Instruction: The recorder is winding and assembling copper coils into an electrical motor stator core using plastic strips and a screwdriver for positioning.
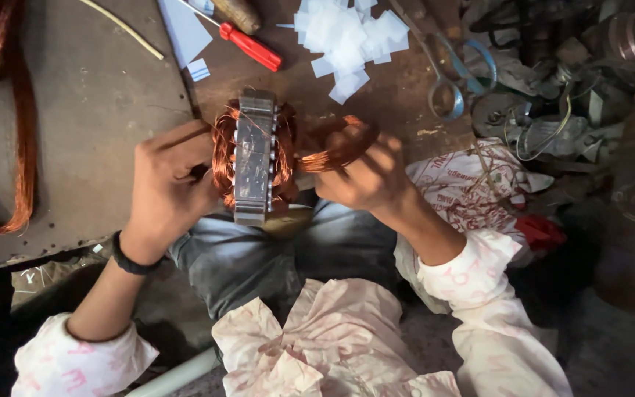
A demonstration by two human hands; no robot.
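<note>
A grey laminated motor stator (253, 158) stands on edge over my knees, with copper wire windings (223, 151) bulging from both of its faces. My left hand (167, 184) grips the stator's left side, fingers curled into the copper. My right hand (365, 173) is closed on a loop of copper wire coil (336, 147) that runs from the stator's right face. A dark band circles my left wrist.
A red-handled screwdriver (253, 47), a heap of small white paper pieces (348, 37) and scissors (450, 77) lie on the brown surface beyond. A big copper wire hank (22, 132) rests on the grey board at left. Metal scrap (553, 110) crowds the right.
</note>
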